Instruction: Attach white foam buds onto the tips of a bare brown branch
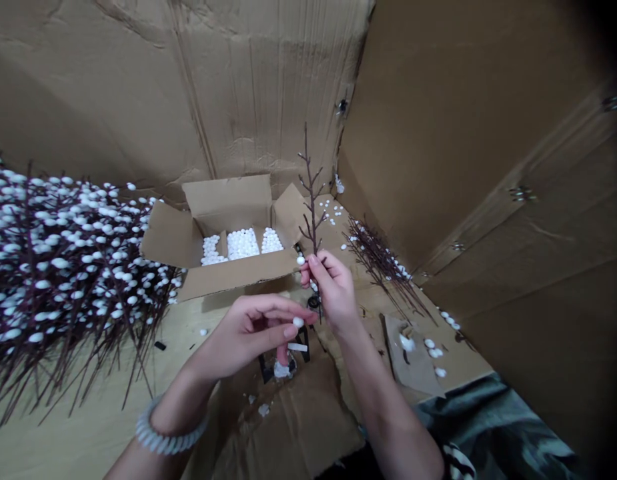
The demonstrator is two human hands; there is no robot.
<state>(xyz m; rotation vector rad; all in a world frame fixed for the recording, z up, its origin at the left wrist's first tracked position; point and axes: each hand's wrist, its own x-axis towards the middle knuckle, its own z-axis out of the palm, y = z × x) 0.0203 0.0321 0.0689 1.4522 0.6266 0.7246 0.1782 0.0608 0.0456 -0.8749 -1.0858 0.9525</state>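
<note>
My right hand (335, 287) pinches a brown artificial twig (312, 193) near its lower part and holds it upright, its short side shoots pointing up. A small white ball (301, 261) shows on the twig's left side, by my right fingertips. Just below and to the left, my left hand (248, 333) has another white foam-like ball (298, 322) between thumb and fingers, close to the twig's stem. Under my left fingers is a small black frame (265, 370) with a white, crusted lump (282, 369); my hand partly hides it.
An open cardboard box (238, 277) of white balls stands behind my hands. On the left lies a large heap of ball-tipped twigs (73, 267); bare-looking twigs (375, 253) lie right. Loose balls (433, 350) rest near a cardboard scrap (413, 367). Tall cardboard walls (468, 133) enclose the back and right.
</note>
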